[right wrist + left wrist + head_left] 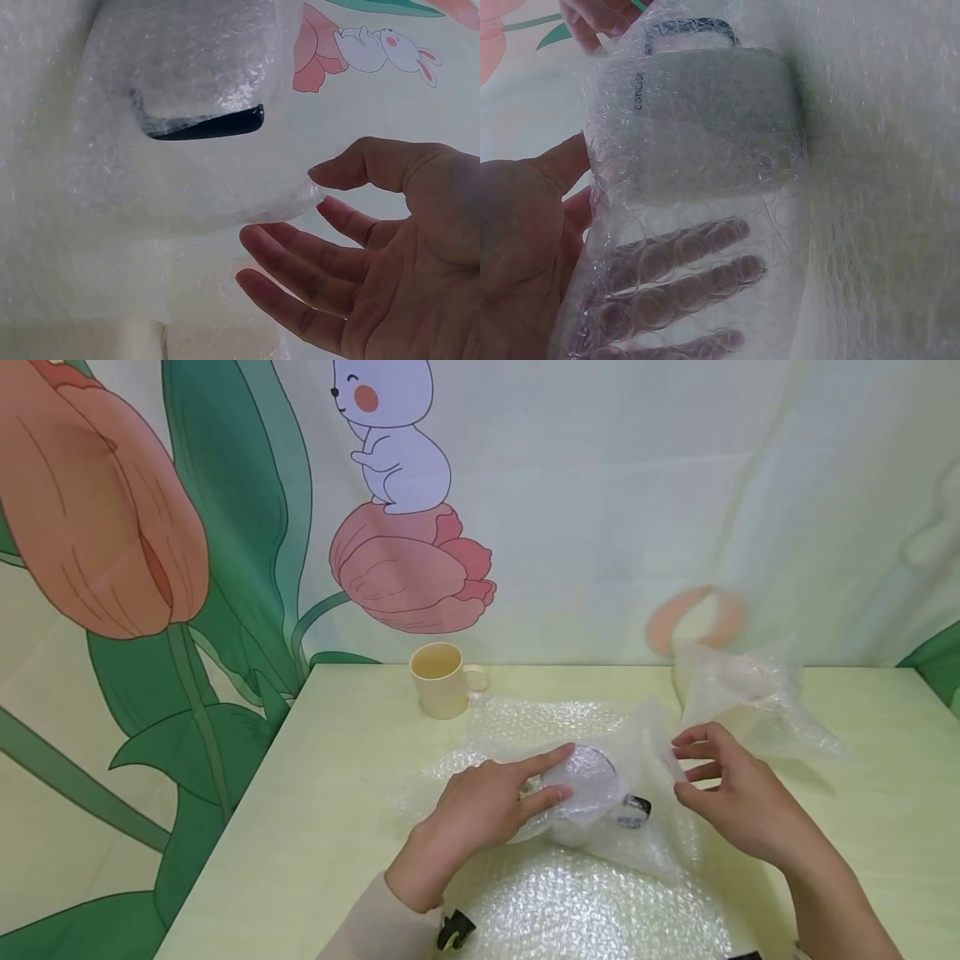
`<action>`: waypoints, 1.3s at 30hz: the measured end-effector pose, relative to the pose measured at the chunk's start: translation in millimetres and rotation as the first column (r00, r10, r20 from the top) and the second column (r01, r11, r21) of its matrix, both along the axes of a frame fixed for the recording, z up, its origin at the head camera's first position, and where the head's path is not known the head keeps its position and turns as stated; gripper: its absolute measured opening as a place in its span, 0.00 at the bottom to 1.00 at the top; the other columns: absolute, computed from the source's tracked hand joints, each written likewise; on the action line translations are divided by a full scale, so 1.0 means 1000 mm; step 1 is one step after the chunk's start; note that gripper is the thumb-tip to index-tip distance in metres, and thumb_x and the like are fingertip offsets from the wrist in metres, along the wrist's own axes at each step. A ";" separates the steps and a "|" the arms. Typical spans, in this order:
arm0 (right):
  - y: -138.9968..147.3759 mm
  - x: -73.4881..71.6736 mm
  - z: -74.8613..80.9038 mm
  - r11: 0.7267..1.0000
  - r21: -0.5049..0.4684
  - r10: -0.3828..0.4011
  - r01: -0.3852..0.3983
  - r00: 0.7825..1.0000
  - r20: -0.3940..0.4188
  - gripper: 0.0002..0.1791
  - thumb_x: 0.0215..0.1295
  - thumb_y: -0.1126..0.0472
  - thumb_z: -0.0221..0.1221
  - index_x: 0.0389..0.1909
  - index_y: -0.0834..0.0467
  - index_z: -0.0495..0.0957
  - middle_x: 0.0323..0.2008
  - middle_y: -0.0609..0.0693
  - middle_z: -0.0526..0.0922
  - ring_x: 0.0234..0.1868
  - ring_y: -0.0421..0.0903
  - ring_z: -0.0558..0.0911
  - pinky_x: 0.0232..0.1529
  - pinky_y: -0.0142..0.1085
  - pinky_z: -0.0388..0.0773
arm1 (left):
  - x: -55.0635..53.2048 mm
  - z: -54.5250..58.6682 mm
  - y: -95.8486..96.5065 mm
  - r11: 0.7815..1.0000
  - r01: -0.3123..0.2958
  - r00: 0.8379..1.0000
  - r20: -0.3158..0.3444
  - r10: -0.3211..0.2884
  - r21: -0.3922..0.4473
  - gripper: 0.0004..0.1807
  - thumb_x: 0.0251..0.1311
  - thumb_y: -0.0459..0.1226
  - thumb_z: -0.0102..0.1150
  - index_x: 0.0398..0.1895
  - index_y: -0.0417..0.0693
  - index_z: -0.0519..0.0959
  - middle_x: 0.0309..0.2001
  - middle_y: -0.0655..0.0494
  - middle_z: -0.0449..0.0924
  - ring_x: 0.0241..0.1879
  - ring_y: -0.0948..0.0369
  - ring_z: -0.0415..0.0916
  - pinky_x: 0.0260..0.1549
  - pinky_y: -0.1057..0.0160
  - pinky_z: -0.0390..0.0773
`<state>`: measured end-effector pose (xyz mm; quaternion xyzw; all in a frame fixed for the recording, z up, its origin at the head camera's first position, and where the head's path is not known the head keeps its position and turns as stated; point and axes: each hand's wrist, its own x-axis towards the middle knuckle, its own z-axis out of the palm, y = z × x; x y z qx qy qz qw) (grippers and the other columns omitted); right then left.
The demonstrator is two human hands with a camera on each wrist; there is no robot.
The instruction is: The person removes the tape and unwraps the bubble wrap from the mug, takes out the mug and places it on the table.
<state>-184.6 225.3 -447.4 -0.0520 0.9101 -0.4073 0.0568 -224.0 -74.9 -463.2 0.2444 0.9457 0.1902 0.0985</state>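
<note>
A mug with a black handle lies wrapped in clear bubble wrap; through the layers its side reads "concise" in the left wrist view. My left hand rests on it from the left, thumb and index finger against its round end. Straight fingers of that hand show through the wrap in the left wrist view. On the other side, my right hand pinches a loose edge of the bubble wrap between thumb and fingertips, beyond the mug's handle.
A yellow mug stands upright at the back of the table. At the back right sits another bubble-wrapped bundle. A bubble-wrap sheet spreads toward the front. Behind the table hangs a printed cloth.
</note>
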 end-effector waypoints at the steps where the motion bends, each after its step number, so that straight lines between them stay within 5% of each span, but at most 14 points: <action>1: 0.000 0.001 0.000 1.000 0.000 0.007 -0.007 1.000 0.003 0.25 0.71 0.61 0.61 0.65 0.56 0.66 0.67 0.59 0.75 0.60 0.59 0.82 0.44 0.41 0.82 | 0.000 0.000 0.000 1.000 0.000 1.000 0.001 0.000 0.002 0.30 0.72 0.67 0.46 0.76 0.90 0.58 0.16 0.61 0.71 0.26 0.60 0.75 0.27 0.58 0.75; 7: -0.002 0.009 0.011 0.999 0.031 0.010 -0.009 1.000 -0.021 0.23 0.71 0.61 0.60 0.64 0.54 0.67 0.67 0.56 0.75 0.62 0.59 0.81 0.49 0.45 0.81 | -0.001 -0.001 0.001 1.000 0.001 1.000 0.007 -0.001 0.007 0.31 0.71 0.67 0.46 0.76 0.91 0.58 0.17 0.61 0.72 0.27 0.60 0.75 0.27 0.58 0.75; 12: -0.010 0.021 0.028 0.999 0.040 -0.022 0.026 0.994 -0.104 0.15 0.72 0.57 0.63 0.56 0.51 0.73 0.55 0.50 0.81 0.51 0.49 0.84 0.49 0.39 0.82 | -0.001 0.001 0.000 1.000 0.000 1.000 0.012 0.000 0.004 0.31 0.71 0.67 0.46 0.76 0.91 0.57 0.18 0.61 0.72 0.27 0.59 0.75 0.27 0.58 0.75; 18: -0.036 0.037 0.036 0.995 -0.013 0.095 -0.100 0.970 -0.225 0.05 0.72 0.58 0.64 0.46 0.49 0.82 0.39 0.39 0.87 0.39 0.35 0.85 0.43 0.31 0.82 | -0.002 0.001 0.000 1.000 -0.003 1.000 0.010 0.003 0.005 0.31 0.71 0.67 0.46 0.76 0.91 0.58 0.22 0.61 0.78 0.31 0.58 0.79 0.28 0.58 0.76; 22: -0.051 0.043 0.034 0.988 0.068 0.148 -0.136 0.958 -0.247 0.15 0.72 0.52 0.65 0.56 0.47 0.81 0.51 0.37 0.86 0.49 0.39 0.85 0.50 0.40 0.83 | -0.002 0.001 0.000 1.000 0.003 1.000 0.008 -0.003 0.009 0.30 0.71 0.67 0.47 0.76 0.91 0.58 0.27 0.59 0.83 0.35 0.57 0.82 0.31 0.57 0.78; 29: -0.058 0.044 0.024 0.968 0.189 0.204 -0.164 0.954 -0.220 0.37 0.72 0.44 0.63 0.76 0.53 0.66 0.72 0.51 0.71 0.71 0.56 0.73 0.63 0.61 0.75 | -0.001 0.000 0.000 1.000 0.008 1.000 0.007 -0.008 0.014 0.30 0.71 0.67 0.47 0.76 0.91 0.59 0.27 0.58 0.83 0.33 0.57 0.82 0.30 0.57 0.78; 33: -0.058 0.039 0.017 0.968 0.202 0.187 -0.149 0.966 -0.181 0.44 0.72 0.41 0.62 0.80 0.58 0.59 0.76 0.60 0.65 0.74 0.63 0.67 0.65 0.66 0.71 | -0.002 0.000 0.001 1.000 0.008 1.000 0.008 -0.008 0.010 0.30 0.71 0.67 0.46 0.76 0.91 0.59 0.19 0.60 0.75 0.28 0.59 0.78 0.27 0.58 0.77; 39: -0.057 0.033 0.016 0.977 0.187 0.132 -0.103 0.980 -0.148 0.48 0.72 0.38 0.60 0.81 0.59 0.54 0.77 0.61 0.61 0.73 0.66 0.69 0.64 0.67 0.71 | -0.002 -0.001 0.001 1.000 0.000 1.000 0.006 0.000 0.006 0.30 0.71 0.67 0.46 0.76 0.92 0.58 0.23 0.57 0.80 0.32 0.56 0.82 0.27 0.57 0.77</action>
